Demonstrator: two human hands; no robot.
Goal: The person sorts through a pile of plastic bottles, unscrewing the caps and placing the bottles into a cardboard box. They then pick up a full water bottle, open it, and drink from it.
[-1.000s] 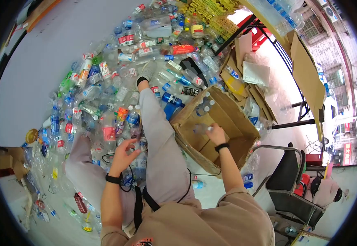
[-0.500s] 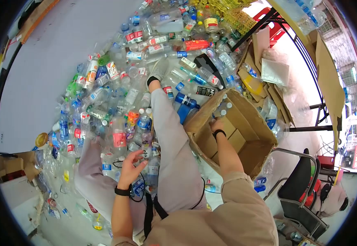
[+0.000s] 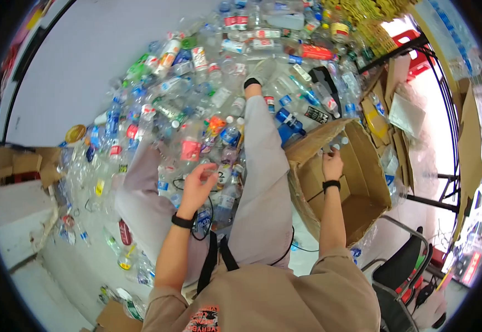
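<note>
My right hand (image 3: 332, 166) reaches into a worn cardboard box (image 3: 365, 218), near its far left corner. Its fingers are closed at some clear plastic bottles (image 3: 329, 149) with white caps; the grip is partly hidden and small. My left hand (image 3: 199, 182) hovers above the bottle pile in front of my lap, holding nothing, with fingers loosely curled and apart. Close to it lie a bottle with a pink label (image 3: 191, 149) and a clear bottle with a blue label (image 3: 230, 134). A blue bottle (image 3: 290, 120) lies beside the box.
Plastic bottles spread widely around my legs, and my shoe (image 3: 263, 72) rests among them. A large grey panel (image 3: 97, 66) borders the pile at left. Flattened cardboard (image 3: 404, 144) and a metal-framed chair (image 3: 401, 265) stand at right. Yellow netting (image 3: 373, 36) lies at the back.
The view has turned, so the scene sits further right and slightly rotated. My left hand's fingers have curled in a little. My right hand stays inside the box by the capped bottles.
</note>
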